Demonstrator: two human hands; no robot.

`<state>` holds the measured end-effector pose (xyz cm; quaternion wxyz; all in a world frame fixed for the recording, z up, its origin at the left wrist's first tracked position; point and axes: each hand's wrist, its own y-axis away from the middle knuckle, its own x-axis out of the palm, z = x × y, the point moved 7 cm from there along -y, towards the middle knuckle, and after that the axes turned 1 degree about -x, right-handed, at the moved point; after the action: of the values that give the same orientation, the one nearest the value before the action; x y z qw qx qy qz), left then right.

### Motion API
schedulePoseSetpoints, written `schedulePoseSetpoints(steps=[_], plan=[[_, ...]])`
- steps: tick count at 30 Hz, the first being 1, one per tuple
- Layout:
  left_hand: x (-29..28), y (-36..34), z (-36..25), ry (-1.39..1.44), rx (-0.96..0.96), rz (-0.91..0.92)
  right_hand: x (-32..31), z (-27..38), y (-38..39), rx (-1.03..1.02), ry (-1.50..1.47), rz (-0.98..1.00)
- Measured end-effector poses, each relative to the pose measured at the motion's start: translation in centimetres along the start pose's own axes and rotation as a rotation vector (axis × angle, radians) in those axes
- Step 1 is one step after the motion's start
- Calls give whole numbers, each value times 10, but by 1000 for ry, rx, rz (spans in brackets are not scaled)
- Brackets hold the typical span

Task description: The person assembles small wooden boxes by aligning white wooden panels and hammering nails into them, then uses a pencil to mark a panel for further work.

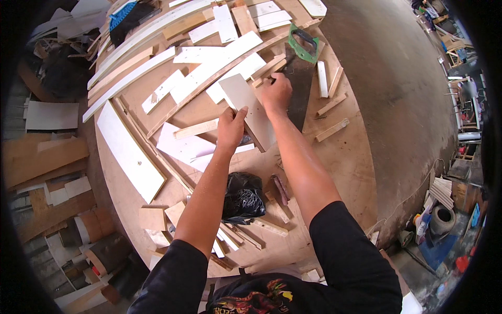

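Note:
My left hand [230,129] is closed on the near left edge of a pale grey-white board [246,102], thumb lying over its face. The board is tilted above the table. My right hand [276,95] is curled into a fist by the board's right side. A small dark bit shows at its fingers, but what it holds is hidden. Just beyond the fist lie short wood strips [270,68]. A handsaw with a green handle [305,44] lies to the right, its dark blade partly behind my right forearm. Between my forearms sits a black plastic bag [244,196] with nails in it.
White boards [130,152] and wood offcuts [333,130] are strewn over the round-looking wooden table [355,183]. A blue-bristled brush [123,15] lies at the far left. Scrap panels [47,162] lie left of the table; clutter and a grey pot-like container [442,217] stand right.

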<state>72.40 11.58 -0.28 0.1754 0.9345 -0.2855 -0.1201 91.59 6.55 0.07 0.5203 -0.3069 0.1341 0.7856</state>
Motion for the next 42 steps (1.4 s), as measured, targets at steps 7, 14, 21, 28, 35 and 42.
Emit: schedulePoseSetpoints(steps=[7,14,21,28,35,42], plan=[[-53,65,-5,251,-11,-101,-47,13,105,266,-765,110],[-131,167,29,439,-25,-178,-66,38,246,350,-1090,445],[-217,255,65,448,-1,-119,-85,94,374,-73,-765,326],[-323,351,96,470,9,-83,-116,175,512,-546,-248,-101],[-398,419,138,540,-9,-133,-89,188,597,-43,-389,169],[-417,437,174,646,42,-119,-16,145,655,542,-833,504]])
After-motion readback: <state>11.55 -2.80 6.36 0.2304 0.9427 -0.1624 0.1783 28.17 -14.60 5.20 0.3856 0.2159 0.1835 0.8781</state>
